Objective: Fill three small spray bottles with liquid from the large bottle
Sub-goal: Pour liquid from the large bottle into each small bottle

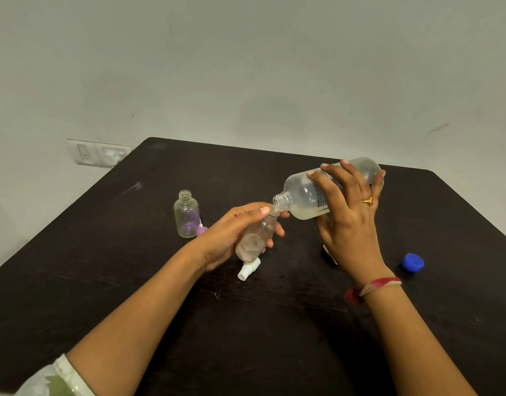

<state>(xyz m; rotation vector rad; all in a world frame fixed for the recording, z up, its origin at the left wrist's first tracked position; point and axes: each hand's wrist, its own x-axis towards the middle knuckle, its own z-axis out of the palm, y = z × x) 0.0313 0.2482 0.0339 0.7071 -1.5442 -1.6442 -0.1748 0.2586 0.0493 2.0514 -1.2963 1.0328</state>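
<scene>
Hands hold two bottles mouth to mouth, ready to pour.

Seen from the head, the left hand wraps around one small spray bottle and tilts it so its open neck meets the large bottle. The right hand grips the large bottle on its side so liquid can run out. Left of the large bottle stands a second small bottle, open, with one purple top beside it. Below the large bottle, one white spray top lies on the counter. One blue cap lies to its right. I count two small bottles and cannot see a third.
</scene>
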